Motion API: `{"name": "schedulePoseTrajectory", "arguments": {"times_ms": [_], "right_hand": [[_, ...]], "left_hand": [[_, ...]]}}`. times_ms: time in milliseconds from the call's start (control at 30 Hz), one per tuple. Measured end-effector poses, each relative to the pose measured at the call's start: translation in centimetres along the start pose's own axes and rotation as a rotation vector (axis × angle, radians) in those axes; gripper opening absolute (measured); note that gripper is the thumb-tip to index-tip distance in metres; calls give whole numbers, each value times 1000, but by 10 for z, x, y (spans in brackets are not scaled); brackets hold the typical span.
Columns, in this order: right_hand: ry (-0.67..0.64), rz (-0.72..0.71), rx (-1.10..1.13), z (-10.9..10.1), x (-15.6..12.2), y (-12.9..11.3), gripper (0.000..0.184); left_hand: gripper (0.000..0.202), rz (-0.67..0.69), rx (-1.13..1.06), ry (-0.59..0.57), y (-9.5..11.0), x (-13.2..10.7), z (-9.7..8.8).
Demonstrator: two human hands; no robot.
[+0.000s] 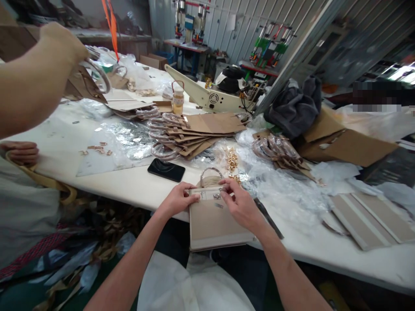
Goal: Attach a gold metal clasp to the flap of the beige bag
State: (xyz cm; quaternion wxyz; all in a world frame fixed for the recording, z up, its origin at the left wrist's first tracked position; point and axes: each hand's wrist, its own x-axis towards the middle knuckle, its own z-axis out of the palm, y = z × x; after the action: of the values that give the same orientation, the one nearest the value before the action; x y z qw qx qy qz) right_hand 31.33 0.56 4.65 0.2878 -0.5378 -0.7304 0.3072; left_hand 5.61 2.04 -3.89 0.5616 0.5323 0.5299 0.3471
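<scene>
A beige bag panel point(214, 224) with a round handle point(211, 172) at its far edge hangs partly over the table's front edge, above my lap. My left hand point(179, 199) pinches its far left corner between thumb and fingers. At the far right of the panel, my right hand point(240, 203) has thumb and fingertips closed near the handle's base; what is between them is too small to make out. Small metal pieces point(216, 196) show on the pale strip beside my right fingertips. Just beyond that hand lie many gold-coloured fasteners point(232, 160).
A black phone point(166, 169) lies left of the handle. Behind are stacked brown bag pieces point(207, 129), a bottle point(178, 100) and plastic wrap point(275, 190). A dark strip point(269, 218) lies right of my hand. Another person's arm point(42, 77) reaches in from the left.
</scene>
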Motion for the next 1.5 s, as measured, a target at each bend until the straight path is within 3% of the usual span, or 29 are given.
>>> {"name": "schedulePoseTrajectory", "arguments": {"times_ms": [133,233,367,633,1033,1200,1367,1500], "right_hand": [[-139,-187,-128,18,13,-6,28],[-147,-282,-216,27,20,-6,26],[-293,-434,-342,31,25,-3,32],[-298,-526,-437,39,30,-5,5],[-196,-493,-272,52,20,10,16],[-192,-466,-183,49,23,12,18],[-127,-272,93,40,24,0,30],[-77,-106,177,45,21,-4,29]], "left_hand": [[40,16,-35,-56,7,-3,-2],[34,17,64,65,9,-4,5],[22,68,181,209,8,-6,12],[38,-3,-145,10,-6,-3,1],[42,-7,-202,48,-9,-4,3],[47,-21,-195,11,-12,-2,1],[43,-20,-179,10,-10,-3,2],[39,-16,-192,-2,-8,-3,1]]}}
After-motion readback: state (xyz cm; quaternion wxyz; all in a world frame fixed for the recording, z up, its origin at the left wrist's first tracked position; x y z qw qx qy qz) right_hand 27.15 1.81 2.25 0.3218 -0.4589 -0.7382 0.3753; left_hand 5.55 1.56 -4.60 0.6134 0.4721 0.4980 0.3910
